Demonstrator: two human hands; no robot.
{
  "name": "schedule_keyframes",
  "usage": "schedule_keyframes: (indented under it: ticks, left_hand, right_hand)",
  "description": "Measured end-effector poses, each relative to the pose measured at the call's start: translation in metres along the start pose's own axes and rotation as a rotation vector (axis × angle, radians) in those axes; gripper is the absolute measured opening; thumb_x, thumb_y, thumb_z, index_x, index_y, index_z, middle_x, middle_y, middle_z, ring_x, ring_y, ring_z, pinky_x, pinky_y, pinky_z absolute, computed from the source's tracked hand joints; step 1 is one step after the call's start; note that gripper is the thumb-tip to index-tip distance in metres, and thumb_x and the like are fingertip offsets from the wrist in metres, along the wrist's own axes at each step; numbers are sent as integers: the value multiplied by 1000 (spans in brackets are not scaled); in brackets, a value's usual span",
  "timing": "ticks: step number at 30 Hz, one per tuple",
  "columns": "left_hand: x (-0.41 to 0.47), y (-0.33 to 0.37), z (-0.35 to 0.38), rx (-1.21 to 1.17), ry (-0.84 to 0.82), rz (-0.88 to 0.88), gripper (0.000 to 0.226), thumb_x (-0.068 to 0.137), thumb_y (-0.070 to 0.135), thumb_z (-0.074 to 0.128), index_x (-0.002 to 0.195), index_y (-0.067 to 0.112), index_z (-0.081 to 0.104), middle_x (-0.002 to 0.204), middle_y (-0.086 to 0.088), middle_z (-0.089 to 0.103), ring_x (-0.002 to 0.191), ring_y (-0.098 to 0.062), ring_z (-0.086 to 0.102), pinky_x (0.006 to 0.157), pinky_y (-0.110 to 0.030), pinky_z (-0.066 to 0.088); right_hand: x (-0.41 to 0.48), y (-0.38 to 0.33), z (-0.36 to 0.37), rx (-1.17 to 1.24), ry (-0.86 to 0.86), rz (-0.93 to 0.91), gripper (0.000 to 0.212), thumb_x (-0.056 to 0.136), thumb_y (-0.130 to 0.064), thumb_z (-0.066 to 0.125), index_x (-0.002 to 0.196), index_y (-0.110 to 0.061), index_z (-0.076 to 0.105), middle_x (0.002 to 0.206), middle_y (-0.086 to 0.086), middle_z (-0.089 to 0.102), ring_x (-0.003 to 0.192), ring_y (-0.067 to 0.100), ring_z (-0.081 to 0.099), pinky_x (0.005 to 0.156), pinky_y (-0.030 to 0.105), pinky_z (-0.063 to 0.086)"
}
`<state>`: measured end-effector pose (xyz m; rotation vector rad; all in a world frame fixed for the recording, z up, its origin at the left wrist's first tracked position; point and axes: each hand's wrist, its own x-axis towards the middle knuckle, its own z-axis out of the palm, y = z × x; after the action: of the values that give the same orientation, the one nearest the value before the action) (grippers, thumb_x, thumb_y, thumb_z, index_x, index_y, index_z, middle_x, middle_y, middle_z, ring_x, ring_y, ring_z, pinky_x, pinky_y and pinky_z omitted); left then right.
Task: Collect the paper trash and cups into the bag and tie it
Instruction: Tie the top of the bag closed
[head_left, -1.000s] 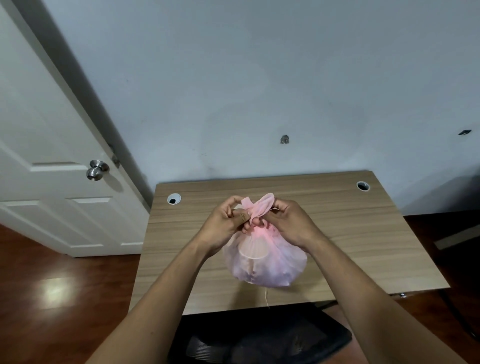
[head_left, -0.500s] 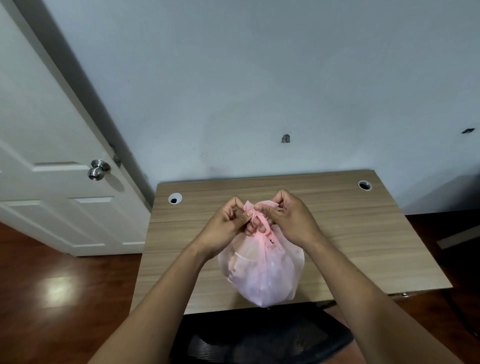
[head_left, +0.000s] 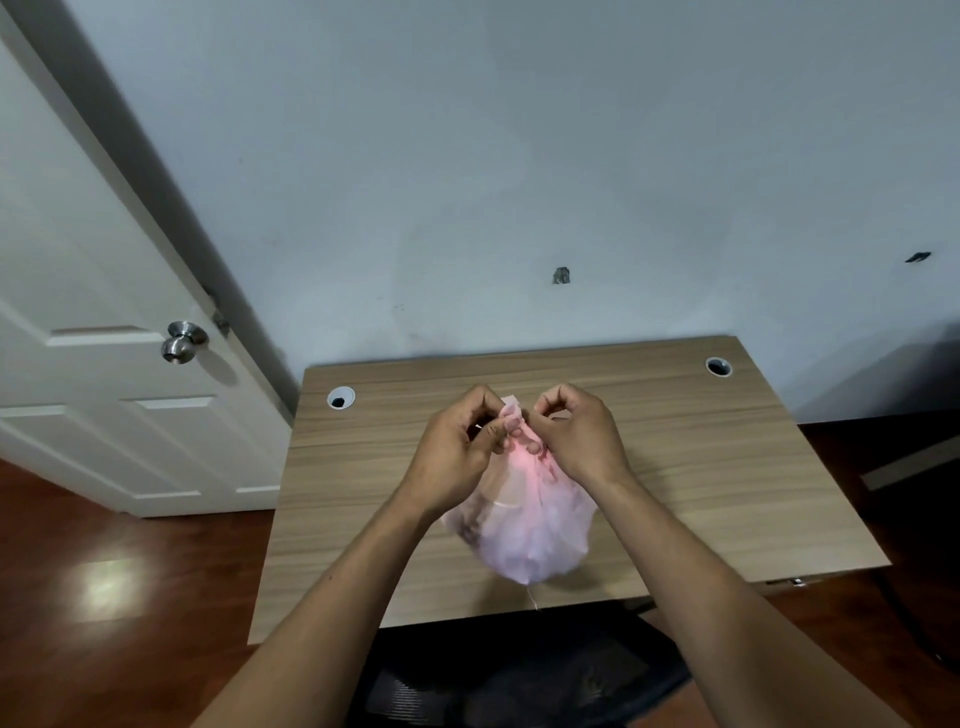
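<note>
Head view, the only cam I've got. The pink bag (head_left: 530, 530) sits on the table (head_left: 727, 467), about mid-width and close to the near edge. It bulges, w/ pale shapes showing thru the film; can't tell cups from paper. It looks loaded, so I judge we're in the tie step.

Left hand (head_left: 462, 457): fingers curled in, thumb and fingertips pinching the gathered top of the bag from its left side. Right hand (head_left: 582, 441): same from the other side, fingers curled, pinching the neck. A small flap (head_left: 511, 408) of film pokes up between the two hands. Can't tell whether a knot has formed under the fingers, as they hide it.

What could go wrong, IMO:
- The flap is short, so a pull w/ a weak pinch could let it slip out and the knot never closes.
- The film looks thin. Yanking the hands apart hard could tear the neck and spill the contents.
- The bag rests near the table edge, w/ a dark chair (head_left: 519, 680) below. A tug toward me could drag it off before it's shut.
- Film bunched unevenly could leave a gap beside the knot.
</note>
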<state>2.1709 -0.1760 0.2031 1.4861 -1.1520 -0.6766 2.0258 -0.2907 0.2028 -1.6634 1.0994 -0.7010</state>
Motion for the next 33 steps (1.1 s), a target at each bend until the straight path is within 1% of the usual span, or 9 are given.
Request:
schedule_keyframes:
  ticks: [3,6,9,11,14,17,20,24,33]
  left_hand:
    - [2,-7,-1,50,37,3,15,104,19,72,91,19,64,82,-4,76,74,-26,70,72,-48,60]
    - [1,-9,-1,168,81,44,13,103,18,73,92,20,66,79,6,74,70,-14,67,69,-34,57]
    - [2,-11,0,323,130,110,13,99,7,74,91,16,68,76,16,67,69,-4,61,66,-21,47]
    - [2,-13,-2,316,137,61,13,98,7,75,92,17,70,78,12,72,71,-9,65,66,-25,49]
    - [0,-17,-5,247,100,-15,9,99,13,76,93,18,72,81,8,77,75,-14,72,68,-32,56]
    - [0,-23,-6,186,84,-83,7,100,19,76,95,20,72,82,3,78,74,-16,74,70,-35,59]
    - [0,-30,-7,-17,85,-171,3,100,14,77,101,13,74,87,-11,79,73,-17,71,72,-37,60]
    - [-3,-38,-8,-122,17,-240,3,102,9,73,100,10,73,87,-12,80,73,-21,70,73,-32,59]
    - [-29,-97,12,-147,23,-502,13,104,6,69,95,-1,63,85,-20,78,70,-21,70,77,-39,61]
  right_hand:
    - [-6,-7,-5,-84,-125,-27,67,101,-67,67,67,-11,74,63,5,74,60,15,68,67,37,54]
    - [-10,-13,-6,-80,-254,12,84,106,-77,45,68,-9,77,68,11,76,69,31,72,75,39,57]
    - [-10,-13,-8,0,-418,60,60,110,-60,55,81,-14,79,82,5,77,72,22,65,75,36,52]
    - [-9,-2,-10,17,-582,92,32,101,-40,70,96,-8,74,90,-2,68,81,16,60,79,38,46]
    - [-9,14,-13,16,-721,81,30,91,-21,72,112,-1,65,95,1,63,86,17,55,77,38,43]
    - [-8,19,-10,47,-645,5,12,98,-10,80,105,-7,71,103,7,76,93,17,71,84,42,54]
    - [-9,21,-6,64,-573,-37,22,93,-19,90,105,-9,75,113,12,80,104,26,79,96,48,61]
    - [-11,26,-4,69,-489,2,33,85,-29,97,98,-14,71,95,9,80,79,18,75,78,36,57]
    - [-27,88,18,-45,-278,28,19,103,-31,77,85,-25,77,82,2,80,79,13,75,85,42,59]
